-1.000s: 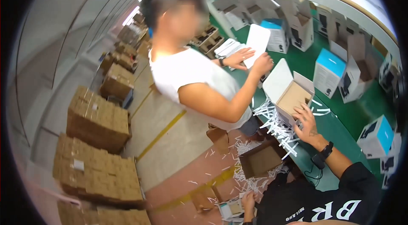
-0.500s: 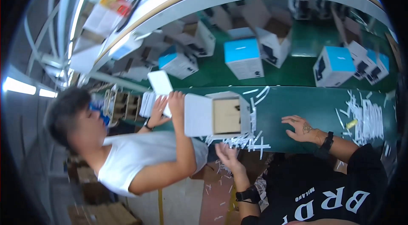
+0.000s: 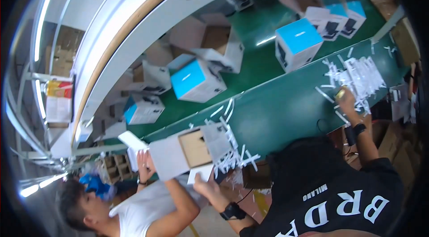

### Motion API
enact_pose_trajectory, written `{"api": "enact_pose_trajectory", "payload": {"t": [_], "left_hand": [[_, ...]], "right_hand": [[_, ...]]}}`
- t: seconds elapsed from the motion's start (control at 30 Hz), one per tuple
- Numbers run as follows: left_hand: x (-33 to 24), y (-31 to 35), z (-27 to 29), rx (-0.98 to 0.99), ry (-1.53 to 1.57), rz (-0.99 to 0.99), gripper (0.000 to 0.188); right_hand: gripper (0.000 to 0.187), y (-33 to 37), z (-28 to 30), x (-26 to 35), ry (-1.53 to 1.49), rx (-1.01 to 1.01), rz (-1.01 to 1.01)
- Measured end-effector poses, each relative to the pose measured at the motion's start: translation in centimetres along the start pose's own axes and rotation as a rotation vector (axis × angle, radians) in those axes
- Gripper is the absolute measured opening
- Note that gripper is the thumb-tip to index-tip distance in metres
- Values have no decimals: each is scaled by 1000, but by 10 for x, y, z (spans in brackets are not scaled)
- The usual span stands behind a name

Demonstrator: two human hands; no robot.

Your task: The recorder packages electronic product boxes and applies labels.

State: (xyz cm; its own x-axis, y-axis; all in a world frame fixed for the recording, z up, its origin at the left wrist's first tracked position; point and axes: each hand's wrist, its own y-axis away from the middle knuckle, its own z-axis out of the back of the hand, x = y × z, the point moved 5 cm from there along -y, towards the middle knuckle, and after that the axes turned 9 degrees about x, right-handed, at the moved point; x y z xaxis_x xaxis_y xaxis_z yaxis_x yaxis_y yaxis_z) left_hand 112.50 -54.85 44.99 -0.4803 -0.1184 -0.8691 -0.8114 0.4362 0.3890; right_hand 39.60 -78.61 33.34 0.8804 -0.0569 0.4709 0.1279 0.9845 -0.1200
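Note:
My left hand (image 3: 206, 188) is closed on a flat white piece (image 3: 199, 174) at the near side of an open white box (image 3: 163, 158). Whether this piece is a loose card or a flap of the box, I cannot tell. Brown cardboard (image 3: 194, 147) shows inside the box. To the right, my right hand (image 3: 347, 102) has its fingers closed around a small yellow object (image 3: 341, 95), beside a pile of white paper strips (image 3: 364, 76). More white strips (image 3: 228, 162) lie against the right side of the box.
A co-worker in a white top (image 3: 143, 210) stands at left, one hand (image 3: 145, 165) by white pieces (image 3: 129, 141) beside the box. Several white boxes with blue tops, such as this one (image 3: 298, 42), stand on the green surface behind. A curved-looking shelf edge (image 3: 147, 13) runs above.
The view has turned, tilting the bench. My left hand has gone from open to holding the white piece. My right hand has moved from the bare bench to the yellow object and closed on it.

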Motion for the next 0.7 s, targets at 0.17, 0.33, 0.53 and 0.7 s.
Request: {"api": "enact_pose_trajectory", "payload": {"t": [0.17, 0.33, 0.53, 0.7], "left_hand": [[-2, 7, -16, -16, -159, -118, 29], [-45, 56, -61, 15, -231, -373, 26], [-36, 114, -140, 172, -308, -481, 27], [-15, 150, -171, 314, -130, -294, 28]], "right_hand": [[58, -25, 6, -73, 344, -109, -166], [60, -43, 4, -46, 377, -13, -140], [60, -44, 32, -74, 200, 176, -300], [56, -51, 44, -79, 362, 56, -127]]}}
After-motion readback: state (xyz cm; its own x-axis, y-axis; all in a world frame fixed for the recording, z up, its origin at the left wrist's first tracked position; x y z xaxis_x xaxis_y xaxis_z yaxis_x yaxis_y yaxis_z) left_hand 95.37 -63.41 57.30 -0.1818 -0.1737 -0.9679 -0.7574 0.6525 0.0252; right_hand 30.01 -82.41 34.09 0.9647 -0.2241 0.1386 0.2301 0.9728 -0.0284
